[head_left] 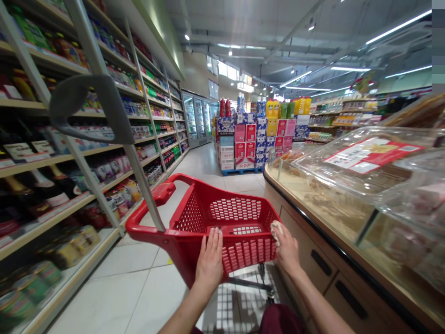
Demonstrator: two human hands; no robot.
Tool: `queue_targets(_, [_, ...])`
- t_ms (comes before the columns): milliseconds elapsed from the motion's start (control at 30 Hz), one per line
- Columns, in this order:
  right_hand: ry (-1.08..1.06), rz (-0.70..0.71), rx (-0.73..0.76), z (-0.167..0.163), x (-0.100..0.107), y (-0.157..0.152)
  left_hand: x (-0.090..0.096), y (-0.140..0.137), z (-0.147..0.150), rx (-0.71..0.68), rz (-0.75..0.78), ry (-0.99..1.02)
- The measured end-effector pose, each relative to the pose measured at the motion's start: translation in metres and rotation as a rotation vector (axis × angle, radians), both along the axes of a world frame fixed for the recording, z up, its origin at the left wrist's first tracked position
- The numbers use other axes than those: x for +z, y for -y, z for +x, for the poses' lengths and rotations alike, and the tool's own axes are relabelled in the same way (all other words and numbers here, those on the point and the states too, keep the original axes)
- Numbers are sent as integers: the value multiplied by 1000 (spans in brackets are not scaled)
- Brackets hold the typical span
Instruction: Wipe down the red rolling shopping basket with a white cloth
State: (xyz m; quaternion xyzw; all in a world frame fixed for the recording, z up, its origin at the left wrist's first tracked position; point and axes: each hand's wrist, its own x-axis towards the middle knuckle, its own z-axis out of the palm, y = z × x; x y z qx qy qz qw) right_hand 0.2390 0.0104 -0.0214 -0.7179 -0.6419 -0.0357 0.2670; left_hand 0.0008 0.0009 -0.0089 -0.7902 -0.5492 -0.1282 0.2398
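A red plastic shopping cart (243, 197) stands sideways in front of me, its basket showing nothing inside. My left hand (210, 257) lies flat against the near side of the basket, fingers stretched up to the rim. At the basket's right corner, my right hand (288, 248) is closed on a crumpled whitish cloth (276, 231), which touches the rim. A grey pole with a dark grey handle loop (90, 109) rises from the cart's handle end on the left. Below the basket, a caster and part of the metal frame (248, 284) show.
Shelves of bottles and cans (104, 153) line the left. To the right runs a display counter (327, 218) bearing clear plastic food boxes (375, 150). Ahead, stacked drink cartons (245, 139) stand on a blue pallet (241, 170). Glass-door coolers (198, 113) are farther back.
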Motion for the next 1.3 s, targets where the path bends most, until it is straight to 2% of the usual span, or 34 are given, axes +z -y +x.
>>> queue_targets(67, [-10,-16,-49,-4,1,-2,-1,0,2,19,0,3])
queue_targets(200, [65,54,281,-29,3,0,0,0,3,24,-1,-10])
queue_targets(233, [74,53,322,-30,4,0,0,1,2,16,-5,-16])
queue_targets(267, [73,38,315,-27,6,-1,1,1,2,7,-10,-20])
queue_targets(367, [32,-42,77,-14,10,-6,2,2,2,1,-20,-23])
queue_targets(433, [31,-58,-4,-16,11,-7,2,3,3,12,-22,-19])
queue_targets(467, [47,-44,31,-23,11,-6,2,3,4,18,-23,-18])
queue_targets(567, [112,35,285,-45,9,-1,3,3,5,19,-27,-21])
queue_targets(633, [120,46,321,-46,7,0,3,3,4,9,-28,-28])
queue_targets(733, [65,-2,66,-28,5,-3,2,3,4,-2,-29,-30])
queue_targets(800, [44,0,-20,-25,5,-3,2,4,5,2,-31,-27])
queue_targets(833, [49,22,13,-30,4,-2,2,4,6,7,-33,-26])
queue_targets(967, [99,140,326,-58,5,4,5,4,6,11,-54,-20])
queue_targets(1033, [90,142,318,-58,5,3,6,5,6,-4,-62,-21])
queue_targets(1167, [30,71,76,-49,7,-2,8,7,7,-12,-68,-16])
queue_targets(1200, [33,75,92,-53,7,-1,8,7,8,-7,-73,-11])
queue_targets(1300, [70,155,305,-72,6,3,9,7,8,1,-96,4])
